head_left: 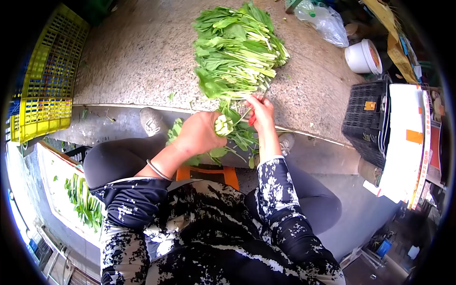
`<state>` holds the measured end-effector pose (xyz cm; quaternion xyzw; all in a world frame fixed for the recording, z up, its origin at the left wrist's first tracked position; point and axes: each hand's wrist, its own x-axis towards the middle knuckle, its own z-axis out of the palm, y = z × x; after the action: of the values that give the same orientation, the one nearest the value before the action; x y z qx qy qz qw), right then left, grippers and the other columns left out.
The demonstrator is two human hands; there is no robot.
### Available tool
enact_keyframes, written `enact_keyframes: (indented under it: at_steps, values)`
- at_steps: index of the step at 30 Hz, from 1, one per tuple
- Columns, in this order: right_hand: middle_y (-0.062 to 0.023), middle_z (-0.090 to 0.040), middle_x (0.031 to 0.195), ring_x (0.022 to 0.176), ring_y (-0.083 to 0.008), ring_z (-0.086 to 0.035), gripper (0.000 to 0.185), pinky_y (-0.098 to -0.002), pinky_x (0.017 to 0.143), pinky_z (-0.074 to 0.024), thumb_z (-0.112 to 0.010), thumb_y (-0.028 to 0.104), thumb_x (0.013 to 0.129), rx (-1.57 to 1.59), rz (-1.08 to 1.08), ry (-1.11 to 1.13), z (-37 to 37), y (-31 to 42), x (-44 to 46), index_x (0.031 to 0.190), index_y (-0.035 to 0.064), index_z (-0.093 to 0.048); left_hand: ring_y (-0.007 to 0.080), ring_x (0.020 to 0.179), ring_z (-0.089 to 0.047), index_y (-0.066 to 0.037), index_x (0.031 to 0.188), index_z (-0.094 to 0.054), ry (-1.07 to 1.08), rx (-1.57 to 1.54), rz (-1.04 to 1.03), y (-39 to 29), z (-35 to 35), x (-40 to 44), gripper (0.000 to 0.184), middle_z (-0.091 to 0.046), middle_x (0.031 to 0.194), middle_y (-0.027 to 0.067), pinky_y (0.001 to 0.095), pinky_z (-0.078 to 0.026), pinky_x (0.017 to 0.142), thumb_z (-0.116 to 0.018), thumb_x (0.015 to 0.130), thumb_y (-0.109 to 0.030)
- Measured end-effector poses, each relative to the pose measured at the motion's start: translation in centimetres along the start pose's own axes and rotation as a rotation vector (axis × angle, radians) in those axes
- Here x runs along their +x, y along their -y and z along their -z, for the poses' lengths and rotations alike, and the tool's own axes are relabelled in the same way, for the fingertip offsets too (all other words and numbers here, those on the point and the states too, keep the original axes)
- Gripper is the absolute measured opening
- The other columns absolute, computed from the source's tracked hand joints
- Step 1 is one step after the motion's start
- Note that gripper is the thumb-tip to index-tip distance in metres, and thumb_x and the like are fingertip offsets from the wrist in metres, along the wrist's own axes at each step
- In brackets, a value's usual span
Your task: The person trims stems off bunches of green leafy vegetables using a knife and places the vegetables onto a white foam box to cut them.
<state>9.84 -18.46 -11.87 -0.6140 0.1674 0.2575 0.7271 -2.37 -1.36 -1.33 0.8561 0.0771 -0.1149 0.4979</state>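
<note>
My left hand (202,132), with a bangle at the wrist, is closed around a bunch of leafy greens, its pale cut stem ends (223,125) facing up. Close beside it, my right hand (262,113) is pinched at the fingertips, where a thin green stem (244,115) runs up to them. A small red object (252,118) shows at the right hand's fingers; its kind is unclear. Just beyond both hands lies a large pile of leafy greens (232,52), stems mostly toward the right. Loose leaves (244,137) hang below the hands.
The pile lies on a rough stone slab (137,57). A yellow crate (50,71) stands at left, above a white box (54,190) holding more greens. At right are a black crate (363,118), a white bucket (358,57) and a plastic bag (323,23). An orange stool (230,176) shows below.
</note>
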Motion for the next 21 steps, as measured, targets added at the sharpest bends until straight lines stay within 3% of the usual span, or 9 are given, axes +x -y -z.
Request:
enact_keyframes:
  at_steps: [4, 5, 6, 7, 10, 13, 15, 17, 21]
  values:
    - [-0.0049, -0.062, 0.073, 0.055, -0.0071, -0.055, 0.015, -0.0177, 0.041, -0.0373, -0.067, 0.011, 0.077, 0.061, 0.114, 0.024, 0.2, 2.1, -2.4, 0.085, 0.0042, -0.056, 0.0332, 0.071, -0.061, -0.002, 0.088, -0.060, 0.000, 0.089, 0.015, -0.6, -0.2, 0.0, 0.037, -0.061, 0.073, 0.0185, 0.0383, -0.049, 0.068, -0.069, 0.057, -0.020]
    - [-0.0057, -0.062, 0.071, 0.049, -0.0066, -0.051, 0.015, -0.0175, 0.040, -0.0365, -0.066, 0.010, 0.078, -0.167, 0.023, -0.125, 0.2, 2.7, -3.1, 0.086, 0.0037, -0.056, 0.0327, 0.071, -0.061, -0.002, 0.089, -0.060, -0.021, 0.095, 0.003, -0.9, -0.1, 0.0, 0.037, -0.061, 0.072, 0.0178, 0.0383, -0.050, 0.068, -0.069, 0.058, -0.020]
    - [-0.0057, -0.061, 0.070, 0.047, -0.0065, -0.050, 0.015, -0.0174, 0.039, -0.0358, -0.066, 0.011, 0.078, -0.094, 0.060, -0.077, 0.5, 2.7, -3.4, 0.087, 0.0038, -0.056, 0.0271, 0.073, -0.061, -0.001, 0.088, -0.059, 0.027, 0.108, 0.100, -2.1, 0.3, -0.1, 0.031, -0.063, 0.082, 0.0152, 0.0322, -0.048, 0.070, -0.068, 0.060, -0.011]
    - [-0.0057, -0.061, 0.070, 0.046, -0.0064, -0.048, 0.015, -0.0173, 0.039, -0.0351, -0.066, 0.011, 0.078, -0.026, 0.095, -0.022, 0.6, 2.7, -3.5, 0.087, 0.0039, -0.056, 0.0271, 0.073, -0.061, -0.001, 0.088, -0.059, 0.022, 0.110, 0.093, -2.2, 0.2, 0.1, 0.031, -0.063, 0.082, 0.0152, 0.0322, -0.048, 0.070, -0.068, 0.060, -0.011]
    - [-0.0052, -0.061, 0.068, 0.042, -0.0056, -0.045, 0.015, -0.0176, 0.037, -0.0336, -0.067, 0.011, 0.078, 0.033, 0.141, 0.021, 0.0, 3.2, -5.5, 0.085, 0.0041, -0.057, 0.0293, 0.093, -0.058, -0.006, 0.088, -0.059, -0.171, 0.162, -0.301, -1.5, -0.9, 0.2, 0.032, -0.061, 0.105, 0.0106, 0.0345, -0.046, 0.083, -0.069, 0.057, -0.009]
    - [-0.0046, -0.060, 0.065, 0.040, -0.0053, -0.044, 0.011, -0.0174, 0.036, -0.0334, -0.068, 0.008, 0.077, -0.051, 0.101, 0.222, -0.3, 3.8, -8.0, 0.078, 0.0043, -0.058, 0.0294, 0.099, -0.055, -0.007, 0.086, -0.059, -0.299, 0.170, -0.446, -2.6, -1.1, 0.3, 0.032, -0.059, 0.109, 0.0080, 0.0358, -0.044, 0.086, -0.070, 0.056, -0.009]
    - [-0.0057, -0.060, 0.065, 0.040, -0.0058, -0.044, 0.010, -0.0171, 0.035, -0.0334, -0.066, 0.008, 0.078, -0.028, 0.096, 0.273, -0.3, 3.4, -8.7, 0.080, 0.0040, -0.057, 0.0294, 0.095, -0.056, -0.007, 0.086, -0.059, -0.289, 0.185, -0.441, -2.8, -1.2, 0.2, 0.032, -0.059, 0.109, 0.0071, 0.0369, -0.046, 0.084, -0.071, 0.056, -0.008]
    - [-0.0067, -0.060, 0.065, 0.039, -0.0059, -0.044, 0.011, -0.0171, 0.034, -0.0330, -0.066, 0.006, 0.078, 0.133, 0.065, 0.250, -0.6, 3.6, -9.3, 0.082, 0.0038, -0.057, 0.0252, 0.086, -0.060, -0.006, 0.086, -0.059, -0.165, 0.223, -0.276, -2.8, -1.5, 0.2, 0.031, -0.061, 0.102, 0.0080, 0.0333, -0.049, 0.077, -0.070, 0.057, -0.005]
    - [-0.0047, -0.058, 0.067, 0.044, -0.0056, -0.045, 0.023, -0.0176, 0.037, -0.0338, -0.055, 0.025, 0.089, 0.060, 0.124, 0.192, -1.0, 4.4, -10.5, 0.093, 0.0021, -0.058, 0.0144, 0.073, -0.060, -0.004, 0.086, -0.058, 0.002, -0.071, -0.216, -1.8, -1.1, 0.4, 0.026, -0.063, 0.088, 0.0054, 0.0262, -0.049, 0.068, -0.069, 0.062, -0.003]
